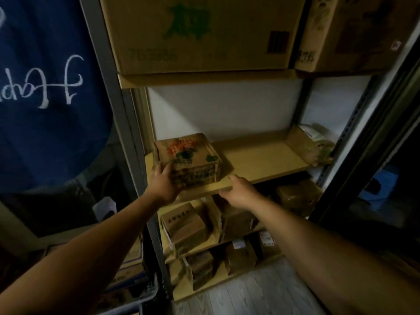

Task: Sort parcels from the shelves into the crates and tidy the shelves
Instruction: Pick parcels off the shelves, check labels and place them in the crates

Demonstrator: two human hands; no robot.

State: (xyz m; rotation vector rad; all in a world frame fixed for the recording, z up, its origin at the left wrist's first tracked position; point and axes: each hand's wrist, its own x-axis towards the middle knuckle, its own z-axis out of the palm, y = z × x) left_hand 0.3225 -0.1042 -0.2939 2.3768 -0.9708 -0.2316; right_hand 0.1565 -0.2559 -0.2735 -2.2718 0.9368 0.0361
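The printed cardboard box (188,159), with orange and green pictures on its top, lies on the left part of the middle shelf (261,155), close to the front edge. The left hand (162,185) grips the box at its front left corner, with the fingers curled around the side. The right hand (238,192) is over the front edge of the shelf, just beside the right front corner of the box. Its fingers are loosely stretched and hold nothing; whether a fingertip touches the box cannot be told.

At the right end of the same shelf lies a wrapped package (318,144). A large carton (200,30) with a green print stands on the shelf above. Small brown boxes (184,226) fill the lower shelves. A blue cloth (45,98) with white letters hangs on the left.
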